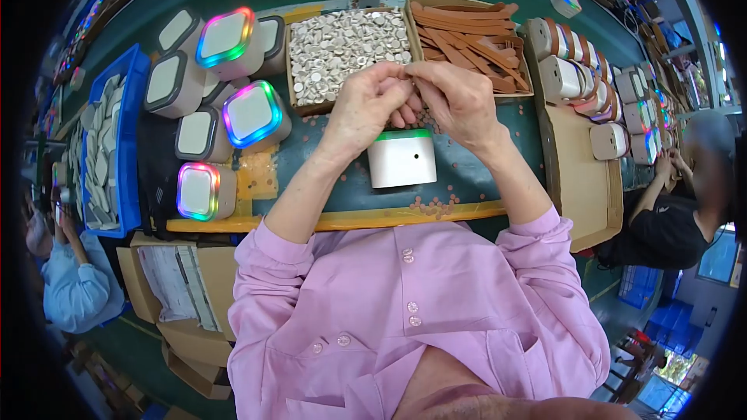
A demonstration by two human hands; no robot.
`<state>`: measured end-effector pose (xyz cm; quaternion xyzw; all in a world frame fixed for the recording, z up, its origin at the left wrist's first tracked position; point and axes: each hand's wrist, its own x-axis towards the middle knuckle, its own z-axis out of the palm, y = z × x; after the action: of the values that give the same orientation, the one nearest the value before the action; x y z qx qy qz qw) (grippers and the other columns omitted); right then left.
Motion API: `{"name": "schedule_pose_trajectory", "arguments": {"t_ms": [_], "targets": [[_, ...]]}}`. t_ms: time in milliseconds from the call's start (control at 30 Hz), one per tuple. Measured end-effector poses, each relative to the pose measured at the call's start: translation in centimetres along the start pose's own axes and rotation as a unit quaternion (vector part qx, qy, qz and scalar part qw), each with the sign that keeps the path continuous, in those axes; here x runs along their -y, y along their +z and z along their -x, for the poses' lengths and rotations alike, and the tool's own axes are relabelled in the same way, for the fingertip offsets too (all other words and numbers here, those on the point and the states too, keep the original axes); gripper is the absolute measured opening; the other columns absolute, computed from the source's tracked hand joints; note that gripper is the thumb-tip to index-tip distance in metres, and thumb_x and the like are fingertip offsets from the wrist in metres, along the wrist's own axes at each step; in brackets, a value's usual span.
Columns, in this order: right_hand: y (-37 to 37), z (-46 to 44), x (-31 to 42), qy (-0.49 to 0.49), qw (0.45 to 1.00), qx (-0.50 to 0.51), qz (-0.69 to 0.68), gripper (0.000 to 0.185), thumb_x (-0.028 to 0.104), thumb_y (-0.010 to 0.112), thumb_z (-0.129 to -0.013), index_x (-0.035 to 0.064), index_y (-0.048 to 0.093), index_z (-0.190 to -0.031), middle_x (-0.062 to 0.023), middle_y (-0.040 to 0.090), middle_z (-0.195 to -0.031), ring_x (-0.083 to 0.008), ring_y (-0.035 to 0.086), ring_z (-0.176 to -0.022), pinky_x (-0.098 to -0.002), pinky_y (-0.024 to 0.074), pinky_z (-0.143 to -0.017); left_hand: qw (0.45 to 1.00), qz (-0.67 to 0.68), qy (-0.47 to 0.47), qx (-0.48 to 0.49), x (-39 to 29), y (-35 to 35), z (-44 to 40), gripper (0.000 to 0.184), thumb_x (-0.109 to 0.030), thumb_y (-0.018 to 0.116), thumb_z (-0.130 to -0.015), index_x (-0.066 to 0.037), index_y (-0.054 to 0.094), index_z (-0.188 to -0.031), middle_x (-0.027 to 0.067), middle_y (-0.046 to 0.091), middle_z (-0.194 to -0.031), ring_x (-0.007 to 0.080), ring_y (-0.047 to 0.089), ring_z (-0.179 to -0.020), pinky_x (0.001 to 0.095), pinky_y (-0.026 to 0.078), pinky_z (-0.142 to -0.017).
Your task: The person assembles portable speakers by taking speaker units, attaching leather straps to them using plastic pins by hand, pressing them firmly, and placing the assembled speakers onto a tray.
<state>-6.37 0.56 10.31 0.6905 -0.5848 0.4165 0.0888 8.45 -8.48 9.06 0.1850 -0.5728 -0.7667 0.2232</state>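
Note:
My left hand (367, 106) and my right hand (461, 103) meet with pinched fingertips over the middle of the bench. Whatever sits between their fingers is too small to make out. Just below them stands a white rounded box-shaped device (401, 163) with a green top edge and a small dark hole in its side; neither hand grips it. Behind my left hand is a carton of small white round caps (350, 43). A carton of brown straps (467, 35) lies beyond my right hand. Small copper-coloured discs (436, 206) are scattered over the green bench.
On the left, several white devices (253, 115) stand, some glowing in colours, beside a blue bin (128, 140) of pale pads. Strapped devices (572, 70) and an open cardboard tray (580, 179) are at the right. Co-workers sit left (78, 280) and right (661, 222).

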Motion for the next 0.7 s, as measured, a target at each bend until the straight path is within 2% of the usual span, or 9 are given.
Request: {"name": "schedule_pose_trajectory", "arguments": {"t_ms": [200, 300, 433, 533, 567, 600, 633, 667, 700], "targets": [[-0.8, 0.7, 1.2, -0.009, 0.999, 0.049, -0.016, 0.025, 0.003, 0.067, -0.082, 0.0096, 0.067, -0.106, -0.0061, 0.068, -0.079, -0.0224, 0.067, -0.07, -0.0319, 0.0533, -0.059, 0.999, -0.041, -0.022, 0.023, -0.3, 0.1, 1.2, 0.018, -0.01, 0.053, -0.096, 0.002, 0.058, -0.108, 0.0062, 0.065, -0.08, 0.0088, 0.059, -0.068, 0.0212, 0.047, -0.062], [-1.0, 0.9, 1.7, 0.013, 0.996, 0.065, -0.055, 0.027, 0.002, 0.067, -0.084, 0.0065, 0.067, -0.11, -0.0088, 0.069, -0.082, -0.0211, 0.069, -0.072, -0.0297, 0.0543, -0.062, 0.998, 0.049, -0.028, 0.032, 0.2, -0.3, 1.6, 0.017, -0.013, 0.058, -0.096, 0.001, 0.059, -0.106, 0.0053, 0.066, -0.079, 0.009, 0.059, -0.066, 0.0207, 0.048, -0.06], [-2.5, 0.0, 4.1, 0.156, 0.954, 0.147, -0.212, 0.029, 0.007, 0.069, -0.085, 0.0025, 0.067, -0.113, -0.0102, 0.071, -0.083, -0.0157, 0.071, -0.074, -0.0256, 0.0541, -0.065, 0.979, 0.187, -0.04, 0.063, 0.6, -0.9, 2.5, 0.022, -0.018, 0.064, -0.094, 0.001, 0.059, -0.103, 0.0069, 0.066, -0.076, 0.0101, 0.062, -0.063, 0.0184, 0.048, -0.051], [-2.8, -0.4, 4.9, 0.153, 0.964, 0.144, -0.166, 0.025, 0.008, 0.071, -0.084, 0.0026, 0.068, -0.109, -0.0097, 0.071, -0.08, -0.0157, 0.071, -0.073, -0.0252, 0.0541, -0.065, 0.972, 0.224, -0.029, 0.061, 0.8, -1.0, 3.2, 0.021, -0.018, 0.065, -0.094, 0.001, 0.059, -0.102, 0.0069, 0.067, -0.076, 0.0101, 0.063, -0.061, 0.0176, 0.047, -0.048], [-2.9, -0.7, 5.2, 0.216, 0.946, 0.153, -0.185, 0.023, 0.011, 0.072, -0.085, 0.0024, 0.069, -0.106, -0.0088, 0.071, -0.079, -0.0138, 0.071, -0.075, -0.0251, 0.054, -0.065, 0.972, 0.228, -0.018, 0.062, 0.8, -1.0, 3.5, 0.019, -0.017, 0.065, -0.093, 0.0, 0.061, -0.1, 0.0056, 0.066, -0.076, 0.0096, 0.063, -0.066, 0.02, 0.05, -0.054], [-2.7, -0.8, 5.0, 0.241, 0.94, 0.142, -0.194, 0.016, 0.011, 0.072, -0.085, 0.0017, 0.068, -0.098, -0.0055, 0.069, -0.073, -0.0099, 0.068, -0.069, -0.0245, 0.0515, -0.058, 0.984, 0.174, 0.003, 0.038, 0.5, -0.8, 3.9, 0.018, -0.016, 0.066, -0.093, -0.001, 0.062, -0.1, 0.005, 0.066, -0.077, 0.0085, 0.063, -0.067, 0.0196, 0.05, -0.056], [-3.0, -0.9, 4.3, 0.286, 0.916, 0.183, -0.212, 0.014, 0.012, 0.071, -0.086, 0.0013, 0.067, -0.093, -0.0042, 0.067, -0.07, -0.0082, 0.065, -0.064, -0.0244, 0.0492, -0.055, 0.992, 0.12, 0.024, 0.013, 0.1, -0.4, 4.4, 0.017, -0.016, 0.067, -0.092, -0.001, 0.063, -0.101, 0.0044, 0.067, -0.078, 0.0075, 0.062, -0.069, 0.0192, 0.049, -0.059], [-3.3, -1.0, 3.5, 0.328, 0.889, 0.225, -0.227, 0.013, 0.012, 0.071, -0.086, 0.0009, 0.066, -0.088, -0.0029, 0.065, -0.067, -0.0066, 0.061, -0.06, -0.0242, 0.0468, -0.051, 0.997, 0.065, 0.045, -0.01, 0.0, 0.0, 4.5, 0.017, -0.016, 0.068, -0.091, -0.002, 0.064, -0.101, 0.0038, 0.067, -0.078, 0.0064, 0.062, -0.07, 0.0188, 0.049, -0.061], [-3.5, -1.2, 3.5, 0.325, 0.895, 0.254, -0.173, 0.018, 0.014, 0.071, -0.086, 0.0007, 0.063, -0.077, -0.0018, 0.059, -0.06, -0.0061, 0.055, -0.051, -0.0234, 0.0422, -0.047, 0.997, -0.001, 0.077, -0.016, 0.6, 0.2, 4.6, 0.02, -0.016, 0.067, -0.091, 0.0, 0.064, -0.101, 0.0032, 0.068, -0.083, 0.006, 0.06, -0.072, 0.0207, 0.05, -0.067]]}}
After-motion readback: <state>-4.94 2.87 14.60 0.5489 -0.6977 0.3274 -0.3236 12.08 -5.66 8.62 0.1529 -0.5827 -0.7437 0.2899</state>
